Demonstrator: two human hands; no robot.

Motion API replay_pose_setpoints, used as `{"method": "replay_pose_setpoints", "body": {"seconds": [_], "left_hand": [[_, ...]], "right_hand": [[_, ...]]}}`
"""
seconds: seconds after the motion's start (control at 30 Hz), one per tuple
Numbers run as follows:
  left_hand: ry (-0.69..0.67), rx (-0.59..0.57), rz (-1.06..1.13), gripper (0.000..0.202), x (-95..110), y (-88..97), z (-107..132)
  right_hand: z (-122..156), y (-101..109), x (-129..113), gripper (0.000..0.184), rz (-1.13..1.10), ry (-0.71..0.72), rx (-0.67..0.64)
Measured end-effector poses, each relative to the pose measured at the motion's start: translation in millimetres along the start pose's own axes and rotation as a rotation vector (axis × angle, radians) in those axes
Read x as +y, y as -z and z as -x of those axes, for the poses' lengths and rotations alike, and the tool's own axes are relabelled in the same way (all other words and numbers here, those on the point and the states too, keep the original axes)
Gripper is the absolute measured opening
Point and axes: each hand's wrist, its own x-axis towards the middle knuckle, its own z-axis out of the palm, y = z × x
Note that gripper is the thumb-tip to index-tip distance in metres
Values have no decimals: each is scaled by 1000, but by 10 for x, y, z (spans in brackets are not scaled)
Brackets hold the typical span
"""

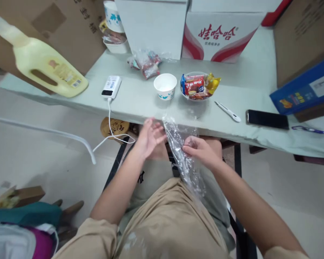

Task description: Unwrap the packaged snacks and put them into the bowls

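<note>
A long, clear, crinkled plastic bag (182, 154) hangs between the 2 hands, its long axis running from the front edge of the table covered in pale green cloth (140, 97) down towards the lap, with the lower end slanting to the person's right. The right hand (203, 151) pinches the film between thumb and fingers partway along; the left hand (150, 141) is spread, fingers loosely curled, palm turned towards the bag and just beside its upper left edge, though whether the fingertips touch it I cannot tell. That upper end lies nearer the left hand, so the bag's position between the palms looks like what matters most. The film is thin, limp and glossy. Beyond it stands a round white paper cup with blue leaf print (165, 88), stiff and smooth-walled, and beside that a shallow white bowl (196, 99) heaped with shiny, crimped red, blue and yellow snack packets (196, 86).
</note>
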Motion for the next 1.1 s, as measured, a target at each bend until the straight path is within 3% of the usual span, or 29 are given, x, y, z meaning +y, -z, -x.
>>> {"method": "replay_pose_setpoints", "body": {"seconds": [0.07, 0.1, 0.23, 0.37, 0.47, 0.57, 0.6, 0.67, 0.73, 0.8, 0.87, 0.93, 1.0, 1.03, 1.1], "left_hand": [[226, -90, -77, 57, -262, 12, 35], [277, -123, -157, 56, -395, 5, 62], [249, -88, -398, 41, -709, -28, 103], [171, -101, -449, 62, -671, 13, 63], [79, -213, -552, 83, -582, 77, 87], [-45, -382, -766, 69, -522, 141, 118], [-102, -410, -871, 59, -511, 157, 119], [-251, -407, -1093, 42, -497, 174, 108], [-412, -375, -1277, 28, -482, 166, 97], [-540, -336, -1381, 17, -447, 141, 110], [-613, -327, -1365, 13, -389, 113, 150], [-587, -412, -1212, 12, -325, 89, 197], [-427, -519, -978, 16, -286, 66, 221], [-333, -518, -863, 19, -284, 54, 219], [-188, -398, -674, 26, -312, 28, 191]], "right_hand": [[64, -73, 66, 33, 16, -13, 205], [91, -89, 111, 33, 21, -25, 268], [187, -47, 314, 40, -161, -102, 398], [294, 19, 465, 56, -298, -86, 525], [386, 36, 512, 73, -246, 8, 565], [447, 50, 542, 87, -80, 173, 449], [450, 56, 553, 83, 21, 221, 405], [427, 65, 567, 56, 278, 295, 378], [387, 68, 554, 26, 532, 352, 453], [368, 69, 502, 15, 722, 409, 577], [391, 76, 418, 12, 826, 468, 642], [445, 91, 331, 10, 800, 508, 534], [490, 102, 281, 13, 595, 461, 364], [499, 101, 275, 19, 442, 410, 316], [483, 71, 298, 47, 127, 280, 280]]}}
